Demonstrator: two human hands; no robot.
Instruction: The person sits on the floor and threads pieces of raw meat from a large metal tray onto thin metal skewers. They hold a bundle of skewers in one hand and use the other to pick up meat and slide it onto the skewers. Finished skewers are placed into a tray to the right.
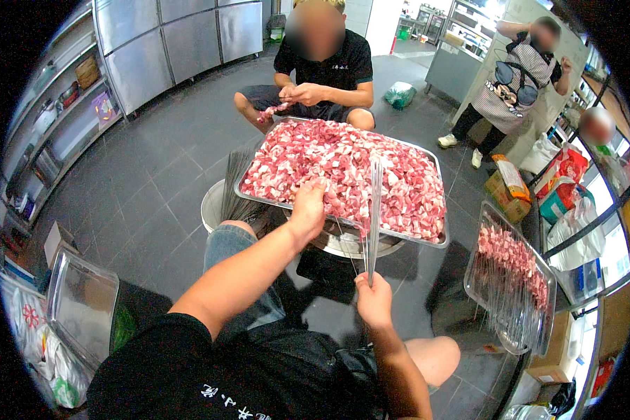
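Observation:
A bundle of thin metal skewers (375, 220) points away from me, its lower ends gripped in my right hand (375, 302). Pieces of meat seem to be on some of these skewers near the tray's edge. Heaped in front of me is raw diced meat (341, 163), pink and white, in a shallow metal tray (443, 210). My left hand (310, 207) reaches over the tray's near rim, fingertips at the meat; whether they pinch a piece is hidden. The tray rests above a round metal vessel (357, 242).
Opposite sits a co-worker (325, 68) handling skewered meat; another person (520, 84) stands back right. Loose skewers (236, 189) stand in a white bucket (210, 207). Filled skewers (514, 268) lie on a right-hand tray (470, 278). An upright clear-looking tray (84, 304) is left.

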